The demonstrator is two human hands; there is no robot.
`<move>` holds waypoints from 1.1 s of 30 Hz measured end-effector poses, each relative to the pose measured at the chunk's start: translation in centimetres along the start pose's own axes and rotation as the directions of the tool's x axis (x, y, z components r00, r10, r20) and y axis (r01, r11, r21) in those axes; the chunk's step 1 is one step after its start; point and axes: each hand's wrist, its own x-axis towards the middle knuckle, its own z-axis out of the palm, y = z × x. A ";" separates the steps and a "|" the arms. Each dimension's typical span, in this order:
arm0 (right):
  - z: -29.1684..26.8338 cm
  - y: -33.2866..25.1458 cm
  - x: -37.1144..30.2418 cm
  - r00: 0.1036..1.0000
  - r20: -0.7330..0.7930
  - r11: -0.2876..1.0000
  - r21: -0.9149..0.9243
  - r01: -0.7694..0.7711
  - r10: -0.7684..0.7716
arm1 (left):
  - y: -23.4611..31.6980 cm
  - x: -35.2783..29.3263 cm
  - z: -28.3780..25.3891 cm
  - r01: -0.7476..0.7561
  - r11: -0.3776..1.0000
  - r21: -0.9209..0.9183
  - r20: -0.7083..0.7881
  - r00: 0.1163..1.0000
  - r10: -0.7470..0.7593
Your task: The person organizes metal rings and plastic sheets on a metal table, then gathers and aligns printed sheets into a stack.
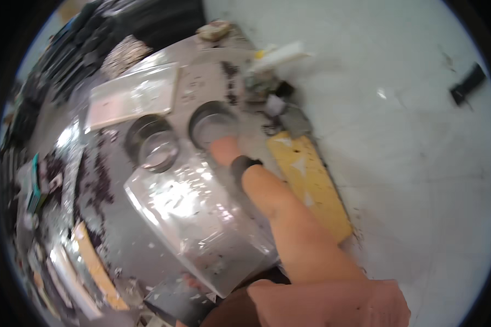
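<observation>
My right hand [223, 150] reaches forward to the near rim of a round metal tin [195, 126]. Its fingers are blurred or hidden at the tin, so I cannot make out their pose. A dark band [243, 168] circles my wrist, below which the bare forearm runs back to a pink sleeve. Left of that tin stands a second round tin [138, 136], with something clear and shiny inside it. A clear plastic sheet or bag [185, 218] lies glinting in front of both. My left hand is not in view.
Another clear plastic packet [133, 97] lies behind the tins. A yellow board [311, 185] lies along the right edge of the grey work surface. Dark bits [98, 180] are scattered at left, near yellow and white strips [98, 267]. A black object [467, 83] lies on the pale floor.
</observation>
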 end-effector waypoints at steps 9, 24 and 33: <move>-18.9 -5.0 -24.2 0.974 0.221 0.624 0.754 -0.207 0.055 | 1.5 4.8 -0.9 0.409 0.895 -0.175 0.189 0.907 -0.377; -26.8 -5.2 -34.8 0.999 -0.017 0.600 0.800 -0.011 0.040 | -9.3 1.7 18.1 0.248 0.336 0.909 -0.039 0.852 -0.522; -33.3 14.8 -26.6 0.242 -0.669 0.709 0.685 -0.164 0.703 | -8.3 3.7 17.0 0.250 0.691 0.678 0.097 0.902 -0.421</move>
